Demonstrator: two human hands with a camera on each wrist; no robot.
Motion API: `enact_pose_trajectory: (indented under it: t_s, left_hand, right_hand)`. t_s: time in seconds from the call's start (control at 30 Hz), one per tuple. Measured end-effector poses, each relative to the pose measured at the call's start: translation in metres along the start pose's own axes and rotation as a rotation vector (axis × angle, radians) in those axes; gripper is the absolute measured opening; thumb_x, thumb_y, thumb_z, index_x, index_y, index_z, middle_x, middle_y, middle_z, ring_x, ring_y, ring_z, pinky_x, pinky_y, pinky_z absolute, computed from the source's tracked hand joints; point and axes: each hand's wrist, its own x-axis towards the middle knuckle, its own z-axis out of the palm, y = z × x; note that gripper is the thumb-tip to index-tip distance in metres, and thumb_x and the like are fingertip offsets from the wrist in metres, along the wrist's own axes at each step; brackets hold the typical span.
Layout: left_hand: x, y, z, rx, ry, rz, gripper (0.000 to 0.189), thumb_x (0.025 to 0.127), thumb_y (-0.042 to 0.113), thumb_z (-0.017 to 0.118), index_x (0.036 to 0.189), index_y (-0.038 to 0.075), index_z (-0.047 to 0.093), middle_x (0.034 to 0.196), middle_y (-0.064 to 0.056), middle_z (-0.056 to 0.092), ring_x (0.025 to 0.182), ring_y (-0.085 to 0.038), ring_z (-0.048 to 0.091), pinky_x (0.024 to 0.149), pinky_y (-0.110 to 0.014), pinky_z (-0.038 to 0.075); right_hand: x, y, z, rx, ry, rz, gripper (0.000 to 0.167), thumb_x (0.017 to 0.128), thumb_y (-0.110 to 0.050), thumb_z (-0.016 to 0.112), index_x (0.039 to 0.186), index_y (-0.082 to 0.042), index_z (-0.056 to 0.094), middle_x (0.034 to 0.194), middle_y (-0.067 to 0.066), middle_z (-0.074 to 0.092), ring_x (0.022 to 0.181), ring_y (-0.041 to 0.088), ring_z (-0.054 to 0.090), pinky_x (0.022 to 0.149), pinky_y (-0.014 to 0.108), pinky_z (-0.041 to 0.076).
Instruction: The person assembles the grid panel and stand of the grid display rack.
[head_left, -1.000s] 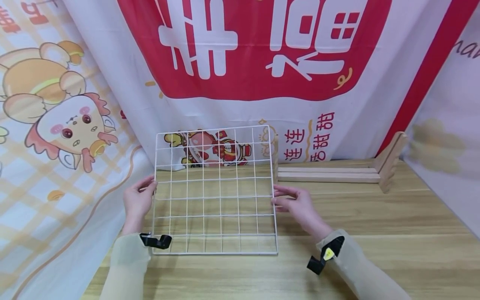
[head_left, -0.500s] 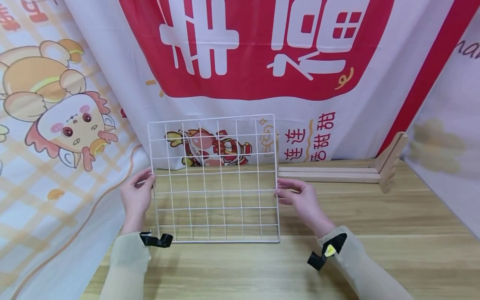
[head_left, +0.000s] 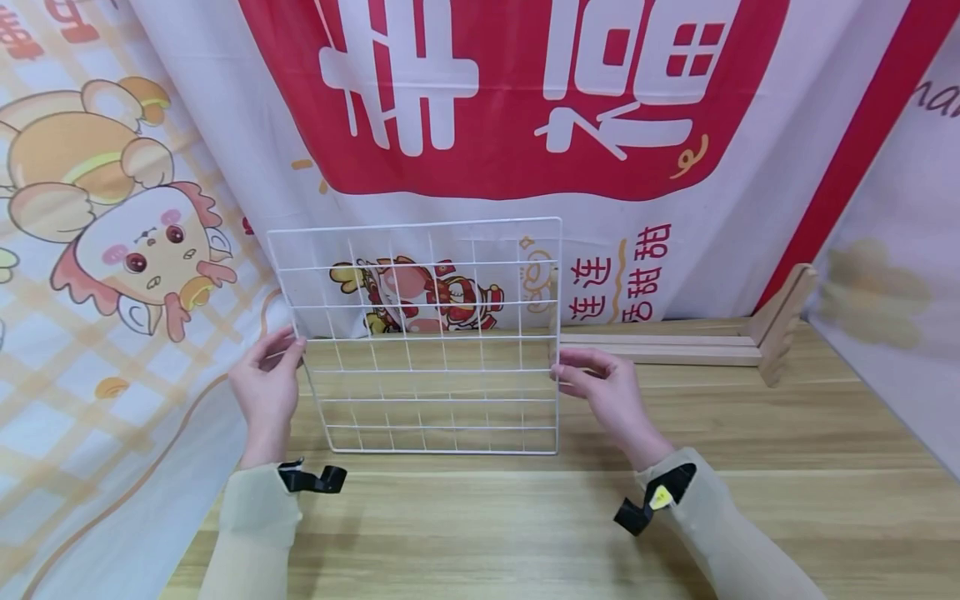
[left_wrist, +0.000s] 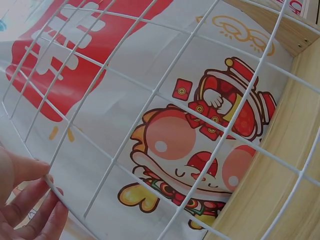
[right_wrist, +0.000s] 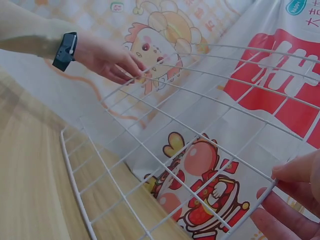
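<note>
A white wire grid panel (head_left: 444, 452) is held up between both hands over the wooden table (head_left: 465, 533), its top edge raised against the cloth behind. At its left edge, the left hand (head_left: 266, 387) pinches the wire between thumb and fingers, as the left wrist view also shows on that panel (left_wrist: 106, 65). The right hand (head_left: 609, 396) grips the opposite edge in the same way, with thumb and fingertips (right_wrist: 287, 172) on the rim wire. Whether the bottom edge touches the table cannot be told.
Behind the panel and to the right lies a wooden stand, with a long bar (head_left: 667, 356) and a wavy-edged end piece (head_left: 783, 325). Printed cloths (head_left: 502, 167) hang at the back and both sides. Black wrist bands (head_left: 315, 479) are worn over beige sleeves.
The panel's bottom edge has moved away from the person and the panel has tilted more upright. Both hands have risen slightly with it, keeping hold of its sides.
</note>
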Motion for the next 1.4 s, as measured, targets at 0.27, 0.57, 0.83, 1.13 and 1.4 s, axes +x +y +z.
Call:
enact_pose_trajectory:
  t_s: [0.27,0.57,0.83,1.13,1.4]
  left_hand:
    - [0.000,0.005,-0.002,-0.062,0.010,0.023,0.026,0.088,0.006,0.081,0.113,0.002,0.076,0.094,-0.002,0.072,0.082,-0.012,0.068,0.073,-0.015,0.057]
    - [-0.002,0.008,-0.006,-0.100,0.005,0.013,0.030,0.087,0.007,0.082,0.115,-0.001,0.075,0.094,-0.004,0.072,0.081,-0.013,0.070,0.072,-0.018,0.058]
    - [-0.002,0.007,-0.006,-0.139,0.007,0.003,0.032,0.085,0.008,0.084,0.115,-0.001,0.075,0.096,-0.007,0.072,0.083,-0.015,0.071,0.072,-0.020,0.059]
    - [-0.001,-0.001,-0.006,-0.150,0.022,0.023,0.028,0.085,0.003,0.083,0.112,-0.002,0.075,0.096,-0.007,0.072,0.080,-0.015,0.070,0.071,-0.021,0.059]
    - [-0.008,0.009,-0.004,0.002,0.032,0.050,0.036,0.087,0.014,0.083,0.121,0.006,0.074,0.111,-0.009,0.072,0.095,-0.017,0.069,0.082,-0.018,0.057]
  right_hand:
    - [0.001,-0.003,0.002,0.020,0.004,-0.034,0.035,0.091,-0.001,0.076,0.121,0.014,0.065,0.118,0.029,0.067,0.094,0.024,0.073,0.085,0.038,0.060]
    - [0.001,-0.002,0.003,0.022,0.017,-0.046,0.033,0.090,0.000,0.078,0.118,0.014,0.067,0.115,0.025,0.069,0.091,0.019,0.073,0.085,0.037,0.060]
    - [-0.001,-0.003,0.003,-0.019,0.008,-0.066,0.030,0.089,-0.003,0.079,0.116,0.009,0.070,0.110,0.016,0.073,0.092,0.018,0.072,0.085,0.036,0.060]
    - [0.001,-0.012,0.004,-0.047,-0.043,-0.094,0.028,0.094,-0.017,0.077,0.118,-0.004,0.073,0.115,0.017,0.072,0.101,0.025,0.071,0.088,0.036,0.059]
    - [0.005,-0.015,0.007,-0.027,-0.024,-0.156,0.031,0.094,-0.012,0.077,0.120,0.004,0.070,0.109,0.014,0.074,0.096,0.025,0.073,0.085,0.038,0.060]
